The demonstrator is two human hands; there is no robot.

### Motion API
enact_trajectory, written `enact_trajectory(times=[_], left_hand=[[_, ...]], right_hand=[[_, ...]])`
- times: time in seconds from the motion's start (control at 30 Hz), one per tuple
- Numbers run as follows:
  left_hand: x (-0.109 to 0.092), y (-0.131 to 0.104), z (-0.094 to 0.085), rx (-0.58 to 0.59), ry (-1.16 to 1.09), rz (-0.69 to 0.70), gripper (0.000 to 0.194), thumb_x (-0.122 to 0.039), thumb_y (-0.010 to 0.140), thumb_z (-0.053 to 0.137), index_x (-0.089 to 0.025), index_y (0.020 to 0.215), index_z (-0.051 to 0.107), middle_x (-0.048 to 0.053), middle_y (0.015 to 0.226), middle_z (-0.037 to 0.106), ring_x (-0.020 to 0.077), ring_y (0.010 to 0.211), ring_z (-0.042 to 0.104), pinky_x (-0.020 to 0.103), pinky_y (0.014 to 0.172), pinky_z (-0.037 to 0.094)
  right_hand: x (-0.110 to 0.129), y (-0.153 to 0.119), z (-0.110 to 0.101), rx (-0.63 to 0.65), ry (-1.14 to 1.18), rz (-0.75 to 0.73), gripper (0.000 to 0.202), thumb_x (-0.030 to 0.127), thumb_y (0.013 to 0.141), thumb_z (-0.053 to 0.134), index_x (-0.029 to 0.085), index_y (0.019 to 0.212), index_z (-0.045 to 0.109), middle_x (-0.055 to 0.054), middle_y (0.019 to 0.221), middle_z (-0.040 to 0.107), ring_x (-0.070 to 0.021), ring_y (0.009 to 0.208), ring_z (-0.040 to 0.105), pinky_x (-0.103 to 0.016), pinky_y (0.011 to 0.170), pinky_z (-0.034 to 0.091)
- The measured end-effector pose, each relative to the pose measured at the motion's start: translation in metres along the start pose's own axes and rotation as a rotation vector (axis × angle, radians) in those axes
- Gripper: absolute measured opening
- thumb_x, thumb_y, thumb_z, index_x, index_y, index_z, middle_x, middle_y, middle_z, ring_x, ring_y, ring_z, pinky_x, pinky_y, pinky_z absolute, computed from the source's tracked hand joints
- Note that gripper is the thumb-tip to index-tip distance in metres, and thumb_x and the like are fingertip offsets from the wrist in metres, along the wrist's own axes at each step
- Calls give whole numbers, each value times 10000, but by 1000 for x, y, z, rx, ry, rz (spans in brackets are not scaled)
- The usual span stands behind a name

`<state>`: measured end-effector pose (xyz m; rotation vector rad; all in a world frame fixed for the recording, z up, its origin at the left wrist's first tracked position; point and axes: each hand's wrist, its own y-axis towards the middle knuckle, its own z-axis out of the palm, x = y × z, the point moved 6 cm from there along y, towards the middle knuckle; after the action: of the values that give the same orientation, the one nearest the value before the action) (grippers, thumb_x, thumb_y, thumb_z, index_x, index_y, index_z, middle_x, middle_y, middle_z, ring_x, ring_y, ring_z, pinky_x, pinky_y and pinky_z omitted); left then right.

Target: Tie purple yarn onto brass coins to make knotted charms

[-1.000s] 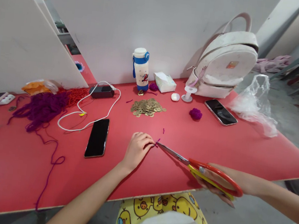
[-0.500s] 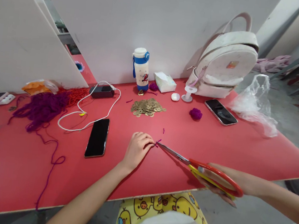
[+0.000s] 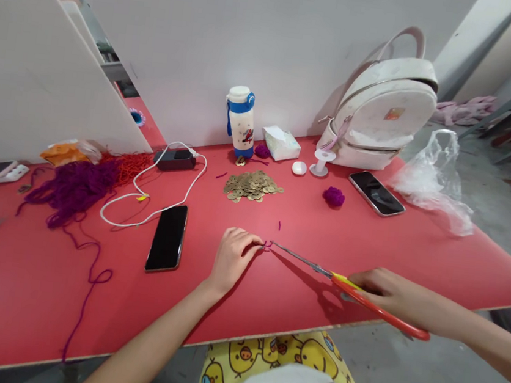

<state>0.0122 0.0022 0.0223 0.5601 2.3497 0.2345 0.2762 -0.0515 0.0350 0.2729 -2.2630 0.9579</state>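
Note:
My left hand rests on the red table, thumb and fingers pinched together. Short ends of purple yarn stick out at its fingertips; whatever else the pinch covers is hidden. From the right, my right hand grips a pair of scissors by the red and yellow handles. The scissors' blades look closed or nearly so, and their tip lies just right of the yarn ends. A loose snip of purple yarn lies a little beyond the tip.
Behind my hands are a heap of brass coins, a bottle, a spool, a purple yarn ball and a backpack. A phone lies left; a phone lies right. Purple yarn tangles at far left.
My right hand has turned the scissors edge-on and drawn them slightly to the right, off the yarn ends. The left hand keeps its pinch in nearly the same place.

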Motion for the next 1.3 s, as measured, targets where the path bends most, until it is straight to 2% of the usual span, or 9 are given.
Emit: enact_trajectory(times=[0.17,0.33,0.43,0.53,0.67,0.77,0.87,1.03,1.3], left_hand=[[7,-1,-6,-76,-65,-103,53,-177,870,651,-214,834,664,16,820,692,193,835,597,330,801,447],[16,-2,-7,-123,-200,-196,63,-164,834,674,-208,880,681,33,856,716,199,839,643,335,799,488],[19,-1,-6,-121,-265,-202,134,-158,841,654,-209,955,703,50,900,725,201,856,663,338,817,501],[18,1,-7,-109,-267,-176,165,-168,875,596,-214,959,730,58,917,712,195,855,657,324,801,500],[18,1,-10,-127,-262,-175,142,-180,863,597,-210,875,735,51,881,712,189,831,649,308,768,496],[21,1,-11,-153,-281,-207,102,-196,836,627,-204,845,728,48,871,723,194,835,659,317,786,509],[26,-1,-10,-173,-337,-268,92,-235,826,640,-194,836,722,50,852,720,190,796,671,313,756,535],[38,-3,-6,-227,-572,-414,184,-346,820,666,-167,859,690,44,797,705,174,710,687,311,710,590],[43,-2,-12,-355,-754,-473,278,-407,777,712,-157,879,646,51,768,713,158,635,679,277,594,588]], right_hand=[[-14,-5,-11,-129,-294,30,448,571,924,404,200,675,430,-16,618,472,-150,553,394,-283,545,260],[-23,-14,-25,-344,-482,41,361,565,876,510,231,767,593,-56,597,590,-215,518,516,-306,522,279],[-25,-15,-29,-410,-485,-9,329,539,870,540,252,975,664,-114,928,727,-306,738,672,-351,602,417],[-28,-11,-27,-408,-471,-74,351,510,897,508,259,1099,647,-123,1212,665,-330,975,679,-387,723,497],[-28,-8,-21,-385,-374,-126,419,573,874,510,238,1107,603,-110,1143,630,-269,895,682,-358,697,539],[-26,-10,-22,-452,-332,-151,452,594,860,516,230,1124,564,-118,1168,599,-245,857,678,-344,672,554],[-29,-10,-27,-553,-385,-132,495,626,828,533,233,1128,558,-122,1217,586,-275,933,672,-363,685,563],[-38,-4,-35,-656,-516,-115,457,564,841,547,220,1140,582,-124,1244,593,-327,1091,620,-470,893,529],[-42,1,-36,-614,-416,-82,389,518,885,543,234,1138,626,-120,1288,573,-328,1119,615,-444,861,544]])
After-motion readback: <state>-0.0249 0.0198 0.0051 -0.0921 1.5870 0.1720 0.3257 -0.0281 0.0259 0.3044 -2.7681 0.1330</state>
